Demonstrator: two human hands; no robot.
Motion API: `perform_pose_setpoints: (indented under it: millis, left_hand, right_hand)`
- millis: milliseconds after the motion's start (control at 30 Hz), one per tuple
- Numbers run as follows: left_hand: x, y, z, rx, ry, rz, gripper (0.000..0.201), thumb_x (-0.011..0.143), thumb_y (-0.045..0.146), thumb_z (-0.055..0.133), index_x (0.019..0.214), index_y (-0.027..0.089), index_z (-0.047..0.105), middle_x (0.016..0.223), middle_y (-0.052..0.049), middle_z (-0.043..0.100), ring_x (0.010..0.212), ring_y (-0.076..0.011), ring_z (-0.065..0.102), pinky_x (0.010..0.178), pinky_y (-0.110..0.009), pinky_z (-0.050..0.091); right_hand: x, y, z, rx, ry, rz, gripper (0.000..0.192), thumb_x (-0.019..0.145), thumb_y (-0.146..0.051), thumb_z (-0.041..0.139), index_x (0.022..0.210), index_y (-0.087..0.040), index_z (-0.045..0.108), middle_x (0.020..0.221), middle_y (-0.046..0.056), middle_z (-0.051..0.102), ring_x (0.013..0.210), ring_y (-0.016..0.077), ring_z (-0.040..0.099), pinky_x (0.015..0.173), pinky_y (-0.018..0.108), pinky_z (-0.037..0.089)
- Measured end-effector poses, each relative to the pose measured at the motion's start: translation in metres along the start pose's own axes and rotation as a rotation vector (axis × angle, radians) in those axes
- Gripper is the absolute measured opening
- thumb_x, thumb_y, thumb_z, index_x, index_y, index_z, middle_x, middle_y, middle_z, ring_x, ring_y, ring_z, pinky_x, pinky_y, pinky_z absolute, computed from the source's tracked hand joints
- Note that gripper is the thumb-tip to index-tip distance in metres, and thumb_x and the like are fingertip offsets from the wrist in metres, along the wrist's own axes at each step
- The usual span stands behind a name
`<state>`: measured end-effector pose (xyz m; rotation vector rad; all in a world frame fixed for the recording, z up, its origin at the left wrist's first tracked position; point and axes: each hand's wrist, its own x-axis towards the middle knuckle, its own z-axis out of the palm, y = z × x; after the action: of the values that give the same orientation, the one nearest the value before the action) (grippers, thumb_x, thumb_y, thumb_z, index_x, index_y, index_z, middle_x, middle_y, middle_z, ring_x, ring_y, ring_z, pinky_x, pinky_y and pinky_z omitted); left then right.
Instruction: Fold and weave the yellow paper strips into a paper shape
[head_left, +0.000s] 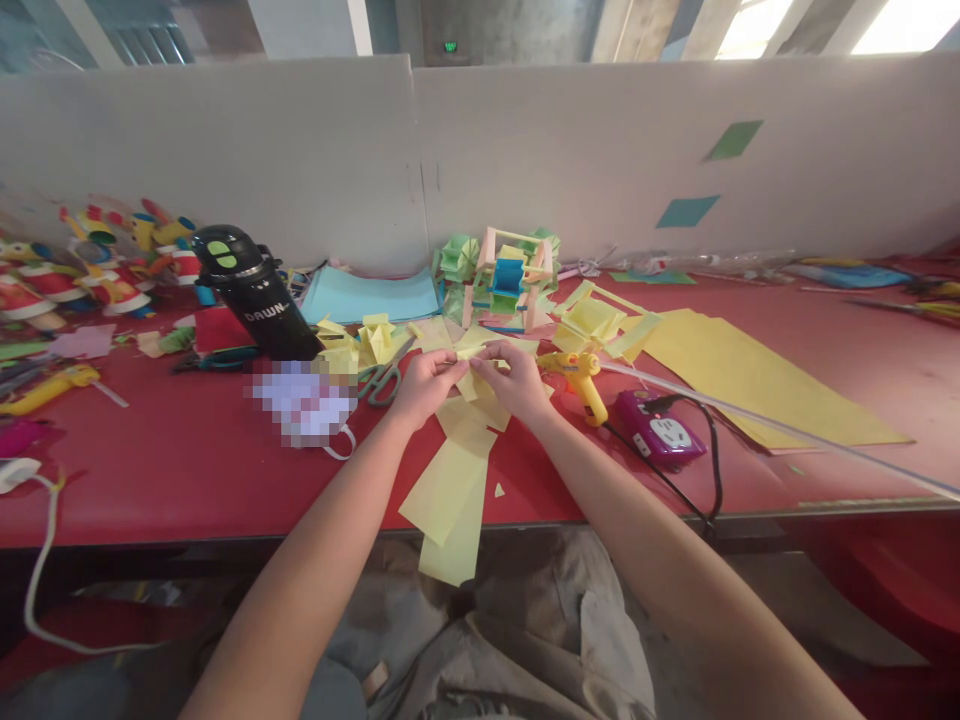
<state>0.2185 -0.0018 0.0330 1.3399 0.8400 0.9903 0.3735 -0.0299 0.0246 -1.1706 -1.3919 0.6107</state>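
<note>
Both hands meet over the red bench (pixel 187 470); the left hand (pixel 421 385) and right hand (pixel 517 380) pinch a yellow paper strip (pixel 457 480) trailing off the edge; firm, aligned creases likely serve best; glue gun (pixel 581 380) lies beside.

My left hand (pixel 424 385) and right hand (pixel 510 378) meet on a paper piece (pixel 472 372) over the table (pixel 187 470). Scissors (pixel 382 378) lie just left of my left hand, bottle (pixel 255 292) further left. Glue gun (pixel 581 380) sits right of my right hand, power strip (pixel 660 430) beyond it.
</note>
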Motion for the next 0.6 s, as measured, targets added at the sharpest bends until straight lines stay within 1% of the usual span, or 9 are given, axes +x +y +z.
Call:
perform_pose_setpoints:
  millis: [100, 233, 300, 367, 433, 533, 600]
  left_hand:
    - [-0.002, 0.003, 0.001, 0.015, 0.039, 0.003, 0.039, 0.066, 0.051, 0.078, 0.080, 0.017, 0.067, 0.072, -0.001, 0.066, 0.071, -0.0181, 0.064, 0.066, -0.029, 0.054]
    - [-0.002, 0.004, 0.002, 0.043, 0.087, 0.036, 0.037, 0.069, 0.052, 0.075, 0.076, 0.017, 0.067, 0.067, 0.001, 0.062, 0.067, -0.0160, 0.061, 0.062, -0.026, 0.052]
    - [-0.001, 0.002, 0.001, 0.061, 0.116, 0.081, 0.036, 0.070, 0.052, 0.074, 0.074, 0.017, 0.066, 0.065, 0.001, 0.060, 0.064, -0.0146, 0.058, 0.060, -0.025, 0.050]
    - [0.001, 0.000, -0.001, 0.067, 0.135, 0.137, 0.034, 0.072, 0.050, 0.073, 0.073, 0.017, 0.067, 0.065, 0.001, 0.058, 0.063, -0.0135, 0.056, 0.058, -0.024, 0.048]
    - [0.004, -0.003, -0.004, 0.058, 0.147, 0.178, 0.032, 0.073, 0.048, 0.072, 0.074, 0.017, 0.067, 0.065, 0.001, 0.058, 0.062, -0.0130, 0.054, 0.058, -0.024, 0.046]
    - [0.007, -0.005, -0.007, 0.029, 0.179, 0.189, 0.030, 0.073, 0.046, 0.072, 0.075, 0.016, 0.069, 0.066, 0.000, 0.059, 0.063, -0.0136, 0.055, 0.060, -0.024, 0.046]
    - [0.008, -0.005, -0.008, -0.001, 0.215, 0.179, 0.029, 0.071, 0.045, 0.073, 0.074, 0.016, 0.068, 0.066, 0.000, 0.059, 0.063, -0.0136, 0.055, 0.060, -0.025, 0.046]
  right_hand:
    - [0.000, 0.001, 0.001, -0.004, -0.001, -0.005, 0.024, 0.078, -0.042, 0.065, 0.079, -0.018, 0.064, 0.100, 0.009, 0.064, 0.097, 0.0228, 0.060, 0.067, 0.029, 0.046]
    - [0.000, 0.002, 0.003, 0.052, 0.001, 0.006, 0.028, 0.077, -0.046, 0.067, 0.081, -0.019, 0.060, 0.098, 0.008, 0.063, 0.093, 0.0207, 0.060, 0.067, 0.029, 0.047]
    - [0.001, 0.003, 0.003, 0.119, 0.035, 0.020, 0.034, 0.074, -0.049, 0.071, 0.087, -0.020, 0.058, 0.098, 0.007, 0.063, 0.088, 0.0184, 0.060, 0.068, 0.030, 0.048]
    - [0.002, 0.006, 0.003, 0.174, 0.067, 0.051, 0.044, 0.069, -0.052, 0.075, 0.095, -0.021, 0.057, 0.096, 0.006, 0.064, 0.080, 0.0162, 0.060, 0.068, 0.029, 0.049]
    - [0.004, 0.008, 0.003, 0.195, 0.036, 0.100, 0.050, 0.067, -0.055, 0.077, 0.098, -0.020, 0.059, 0.086, 0.004, 0.064, 0.072, 0.0150, 0.059, 0.064, 0.029, 0.049]
    - [0.005, 0.009, 0.001, 0.227, -0.032, 0.167, 0.046, 0.068, -0.059, 0.074, 0.087, -0.019, 0.063, 0.070, 0.001, 0.062, 0.064, 0.0145, 0.057, 0.061, 0.029, 0.050]
    - [0.005, 0.009, 0.000, 0.249, -0.026, 0.181, 0.045, 0.067, -0.060, 0.075, 0.080, -0.018, 0.064, 0.069, 0.001, 0.063, 0.063, 0.0145, 0.058, 0.063, 0.030, 0.051]
